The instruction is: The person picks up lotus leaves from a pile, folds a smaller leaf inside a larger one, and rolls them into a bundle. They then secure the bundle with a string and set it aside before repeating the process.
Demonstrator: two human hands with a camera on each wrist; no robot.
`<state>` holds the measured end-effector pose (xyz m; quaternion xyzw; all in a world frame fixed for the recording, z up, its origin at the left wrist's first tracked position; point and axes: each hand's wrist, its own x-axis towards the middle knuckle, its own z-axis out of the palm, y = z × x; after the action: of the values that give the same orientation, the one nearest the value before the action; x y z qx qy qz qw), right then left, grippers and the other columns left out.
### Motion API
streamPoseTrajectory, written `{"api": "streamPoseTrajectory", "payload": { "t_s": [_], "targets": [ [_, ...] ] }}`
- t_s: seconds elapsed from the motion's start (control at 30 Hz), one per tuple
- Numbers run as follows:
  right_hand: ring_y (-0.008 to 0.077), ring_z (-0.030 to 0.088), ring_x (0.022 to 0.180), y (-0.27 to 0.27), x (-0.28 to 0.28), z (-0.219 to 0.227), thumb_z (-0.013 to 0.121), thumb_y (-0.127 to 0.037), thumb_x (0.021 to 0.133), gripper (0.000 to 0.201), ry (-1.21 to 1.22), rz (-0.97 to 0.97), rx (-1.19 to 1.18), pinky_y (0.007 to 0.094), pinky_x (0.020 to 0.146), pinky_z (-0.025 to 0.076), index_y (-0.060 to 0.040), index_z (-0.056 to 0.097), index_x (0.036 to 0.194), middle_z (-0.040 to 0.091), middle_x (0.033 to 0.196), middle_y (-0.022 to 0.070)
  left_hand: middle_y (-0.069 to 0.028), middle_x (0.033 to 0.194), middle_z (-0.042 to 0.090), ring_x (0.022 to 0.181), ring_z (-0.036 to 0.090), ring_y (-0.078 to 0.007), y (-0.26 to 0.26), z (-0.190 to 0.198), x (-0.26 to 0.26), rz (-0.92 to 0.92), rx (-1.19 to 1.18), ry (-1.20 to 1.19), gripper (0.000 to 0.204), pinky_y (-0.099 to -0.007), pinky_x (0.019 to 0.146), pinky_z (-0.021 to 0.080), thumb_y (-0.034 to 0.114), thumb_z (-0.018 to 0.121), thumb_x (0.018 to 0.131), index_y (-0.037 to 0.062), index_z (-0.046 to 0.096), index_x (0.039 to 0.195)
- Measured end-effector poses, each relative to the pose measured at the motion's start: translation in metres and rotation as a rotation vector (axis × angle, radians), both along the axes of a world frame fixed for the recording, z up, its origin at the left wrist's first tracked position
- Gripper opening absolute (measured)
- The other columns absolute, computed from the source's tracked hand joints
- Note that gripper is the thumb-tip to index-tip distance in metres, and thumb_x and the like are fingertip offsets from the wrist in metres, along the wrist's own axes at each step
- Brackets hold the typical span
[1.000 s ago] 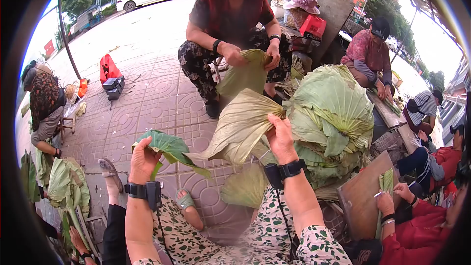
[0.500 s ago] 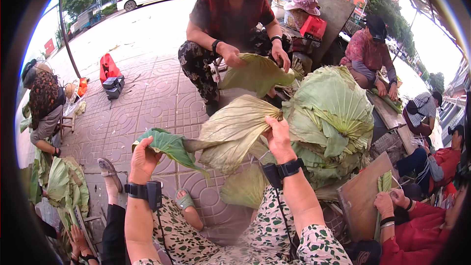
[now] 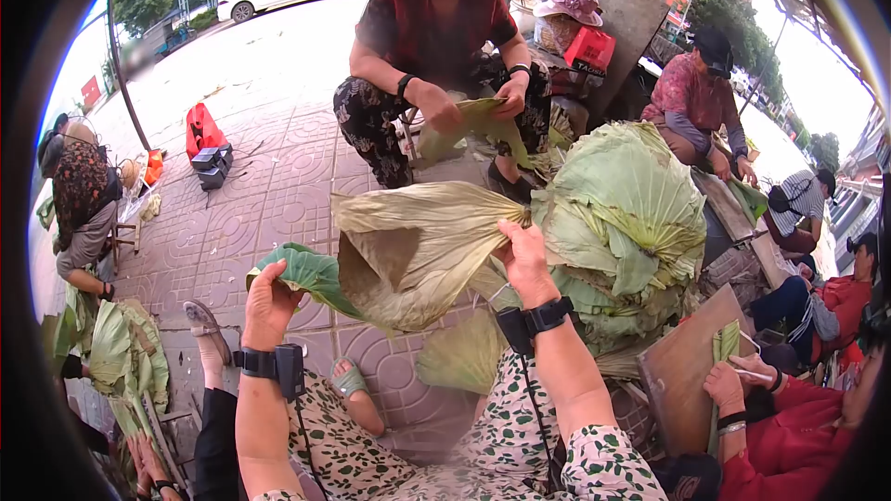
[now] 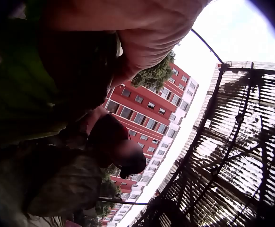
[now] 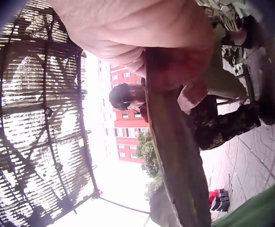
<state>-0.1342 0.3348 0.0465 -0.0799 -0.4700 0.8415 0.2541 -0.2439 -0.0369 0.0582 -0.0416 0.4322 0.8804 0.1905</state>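
Note:
My left hand (image 3: pixel 269 311) grips a green lotus leaf (image 3: pixel 311 271) by its outer edge, thumb on top. With its fingers and thumb, my right hand (image 3: pixel 527 264) pinches the gathered end of a large dried, tan lotus leaf (image 3: pixel 455 232). That tan leaf fans out to the left, and its free side overlaps the green one between my hands. A darker brown patch shows in its left part. In the right wrist view the tan leaf (image 5: pixel 177 151) hangs from my fingers. Close by my right hand stands a tall stack of pale green leaves (image 3: pixel 631 195).
Across from me a seated person (image 3: pixel 436 28) handles another leaf (image 3: pixel 464 125). A pale leaf (image 3: pixel 459 353) lies on the paving beside my knee. To the right are a wooden board (image 3: pixel 691 362) and several seated people; more leaves (image 3: pixel 130 353) lie at left.
The tan leaf has spread out and swung leftward, now covering part of the green leaf. My hands stay nearly in place. The person opposite has drawn their leaf in and bunched it.

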Motion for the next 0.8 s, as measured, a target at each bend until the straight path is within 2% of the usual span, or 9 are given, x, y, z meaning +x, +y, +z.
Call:
{"api": "streamPoseTrajectory", "payload": {
  "t_s": [0.13,0.2,0.3,0.37,0.43,0.47,0.63,0.7,0.8],
  "targets": [
    [0.0186,0.060,0.092,-0.008,0.008,0.015,0.053,-0.005,0.086,0.022,0.107,0.018,-0.080,0.0362,0.083,0.050,-0.0011,0.055,0.107,0.062,0.103,0.0076,-0.0036,0.099,0.061,0.090,0.059,-0.0179,0.000,0.003,0.002,-0.017,0.006,-0.008,0.024,-0.0329,0.075,0.048,0.013,0.062,0.079,0.0092,0.055,0.102],
    [0.0197,0.057,0.099,-0.012,0.016,0.027,0.053,-0.008,0.087,0.025,0.246,0.062,-0.182,0.0361,0.091,0.045,-0.0007,0.054,0.111,0.060,0.108,0.0084,-0.0036,0.098,0.061,0.090,0.059,-0.0178,-0.001,0.001,0.001,-0.045,0.001,-0.008,0.024,-0.0339,0.075,0.048,0.013,0.062,0.079,0.0097,0.055,0.102],
    [0.0207,0.055,0.104,-0.002,0.020,0.024,0.052,-0.011,0.088,0.028,0.272,0.111,-0.314,0.0359,0.096,0.041,-0.0008,0.053,0.113,0.059,0.112,0.0094,-0.0041,0.095,0.063,0.090,0.060,-0.0181,-0.002,0.003,0.003,-0.031,-0.018,-0.023,0.019,-0.0336,0.078,0.049,0.012,0.062,0.079,0.0078,0.058,0.097],
    [0.0206,0.058,0.099,-0.004,0.019,0.026,0.053,-0.008,0.087,0.024,0.281,0.103,-0.340,0.0357,0.091,0.045,-0.0012,0.055,0.110,0.060,0.108,0.0092,-0.0041,0.096,0.063,0.090,0.059,-0.0181,-0.005,-0.003,0.000,-0.039,-0.009,-0.015,0.020,-0.0338,0.078,0.049,0.012,0.062,0.079,0.0078,0.058,0.098],
    [0.0205,0.060,0.093,-0.001,0.013,0.018,0.054,-0.005,0.086,0.020,0.074,0.003,-0.268,0.0354,0.086,0.048,-0.0014,0.056,0.105,0.062,0.103,0.0090,-0.0042,0.097,0.062,0.090,0.059,-0.0181,-0.004,-0.005,-0.002,-0.046,-0.001,-0.007,0.021,-0.0339,0.078,0.049,0.012,0.062,0.079,0.0078,0.057,0.099],
    [0.0205,0.062,0.088,0.000,0.008,0.011,0.055,-0.003,0.085,0.017,0.064,0.001,-0.220,0.0355,0.081,0.051,-0.0013,0.057,0.101,0.063,0.099,0.0088,-0.0039,0.096,0.062,0.090,0.059,-0.0181,-0.003,-0.005,-0.002,-0.026,-0.016,-0.021,0.022,-0.0340,0.078,0.049,0.012,0.062,0.079,0.0085,0.057,0.100],
    [0.0206,0.061,0.090,-0.004,0.006,0.010,0.056,-0.004,0.084,0.020,0.059,0.076,-0.178,0.0371,0.081,0.051,-0.0002,0.056,0.104,0.062,0.100,0.0091,-0.0053,0.103,0.061,0.094,0.059,-0.0201,0.001,-0.004,-0.002,0.007,-0.026,-0.030,0.027,-0.0362,0.083,0.047,0.011,0.062,0.079,0.0065,0.055,0.104],
    [0.0174,0.059,0.087,-0.006,0.008,0.012,0.056,-0.005,0.084,0.020,0.061,-0.025,-0.102,0.0317,0.079,0.048,0.0012,0.058,0.102,0.062,0.098,0.0080,-0.0070,0.103,0.061,0.096,0.059,-0.0219,0.000,-0.004,-0.003,-0.075,0.035,-0.028,0.028,-0.0383,0.087,0.046,0.010,0.061,0.079,0.0050,0.055,0.106],
    [0.0209,0.060,0.089,-0.003,0.009,0.014,0.058,-0.003,0.082,0.023,0.052,0.022,-0.152,0.0358,0.080,0.049,0.0001,0.056,0.105,0.061,0.100,0.0101,-0.0084,0.100,0.063,0.095,0.060,-0.0235,-0.004,-0.020,-0.011,-0.070,0.047,-0.040,0.027,-0.0403,0.088,0.045,0.007,0.060,0.080,0.0041,0.055,0.106]
  ]
}}
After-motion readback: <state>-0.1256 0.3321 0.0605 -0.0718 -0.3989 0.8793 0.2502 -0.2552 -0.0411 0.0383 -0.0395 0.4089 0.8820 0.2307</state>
